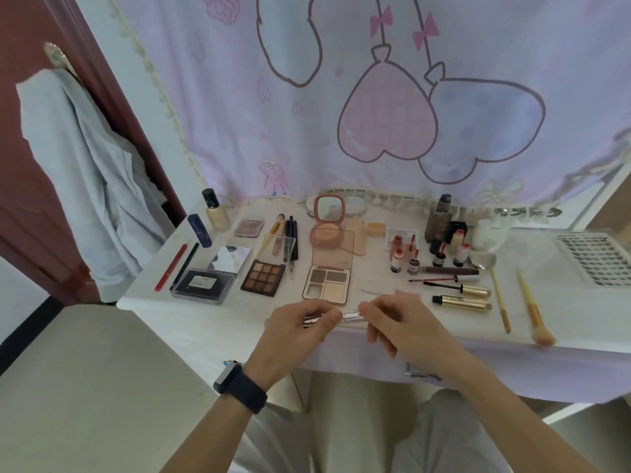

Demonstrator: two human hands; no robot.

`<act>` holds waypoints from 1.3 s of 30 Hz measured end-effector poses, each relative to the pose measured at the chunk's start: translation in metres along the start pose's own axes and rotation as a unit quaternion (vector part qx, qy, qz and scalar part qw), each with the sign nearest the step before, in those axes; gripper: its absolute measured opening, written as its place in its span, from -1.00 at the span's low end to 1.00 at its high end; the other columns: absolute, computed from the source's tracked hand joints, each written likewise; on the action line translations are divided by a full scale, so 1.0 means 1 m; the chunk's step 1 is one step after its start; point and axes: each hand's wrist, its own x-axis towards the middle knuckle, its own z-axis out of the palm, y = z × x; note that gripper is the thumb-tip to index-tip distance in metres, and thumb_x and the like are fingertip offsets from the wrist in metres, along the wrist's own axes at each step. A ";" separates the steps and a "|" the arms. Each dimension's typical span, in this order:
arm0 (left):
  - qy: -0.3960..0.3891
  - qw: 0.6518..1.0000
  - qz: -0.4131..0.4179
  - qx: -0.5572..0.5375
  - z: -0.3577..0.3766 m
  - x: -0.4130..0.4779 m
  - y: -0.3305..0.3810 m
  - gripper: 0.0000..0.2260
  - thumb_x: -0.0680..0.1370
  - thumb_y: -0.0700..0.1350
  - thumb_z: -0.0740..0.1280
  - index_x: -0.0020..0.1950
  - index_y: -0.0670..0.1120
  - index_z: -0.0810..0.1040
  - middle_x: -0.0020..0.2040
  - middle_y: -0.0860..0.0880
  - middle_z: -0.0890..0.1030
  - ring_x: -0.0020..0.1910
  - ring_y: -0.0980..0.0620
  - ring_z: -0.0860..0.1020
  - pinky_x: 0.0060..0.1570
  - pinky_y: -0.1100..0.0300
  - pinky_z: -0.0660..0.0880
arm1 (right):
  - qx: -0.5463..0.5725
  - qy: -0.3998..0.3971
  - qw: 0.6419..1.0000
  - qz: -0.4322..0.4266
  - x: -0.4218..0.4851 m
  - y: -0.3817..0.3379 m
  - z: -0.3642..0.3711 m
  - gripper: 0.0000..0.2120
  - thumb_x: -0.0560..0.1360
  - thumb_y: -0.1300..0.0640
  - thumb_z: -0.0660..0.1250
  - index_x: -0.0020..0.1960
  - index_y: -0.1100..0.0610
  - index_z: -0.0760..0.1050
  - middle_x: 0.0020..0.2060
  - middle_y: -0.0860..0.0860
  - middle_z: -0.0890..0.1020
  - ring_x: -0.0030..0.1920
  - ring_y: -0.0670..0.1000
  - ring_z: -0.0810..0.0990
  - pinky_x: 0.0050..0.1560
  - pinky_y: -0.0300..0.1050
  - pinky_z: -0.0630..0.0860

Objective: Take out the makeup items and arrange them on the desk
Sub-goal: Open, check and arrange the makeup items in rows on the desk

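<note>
**Silver tube gripped at both ends over the desk's near edge**

The desk [211, 322] is spread wide beyond both hands, and the items on it are laid flat in rows, presumably so each can be picked out at a glance. Beyond the left hand, a black palette case [205, 285] and a nine-pan palette [263, 278] are set side by side. Straight ahead of the fingertips, a four-pan palette [326, 285] is left with its lid raised. Beyond the right hand, two gold mascara tubes [464, 300] are laid parallel.

Now the hands. The small silver tube [353, 317] is held level between them, just above the desk's near edge. One end is wrapped by the curled fingers of the left hand [300, 327], and the other is pinched by the right hand [396, 324]. This two-ended grip suggests the tube is being opened or checked before a spot is chosen, though which cannot be told.
</note>
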 end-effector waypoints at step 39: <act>-0.036 0.992 -0.075 -0.099 -0.016 0.014 -0.005 -0.59 0.58 0.16 0.28 -0.21 -0.12 0.69 -0.45 0.02 0.34 -0.42 0.09 0.28 -0.35 0.40 0.27 | 0.052 0.144 0.986 -0.069 -0.022 0.010 -0.034 -0.80 0.56 0.20 0.41 0.03 -0.10 0.65 -0.20 -0.06 0.72 -0.21 -0.07 0.69 -0.11 -0.28 0.59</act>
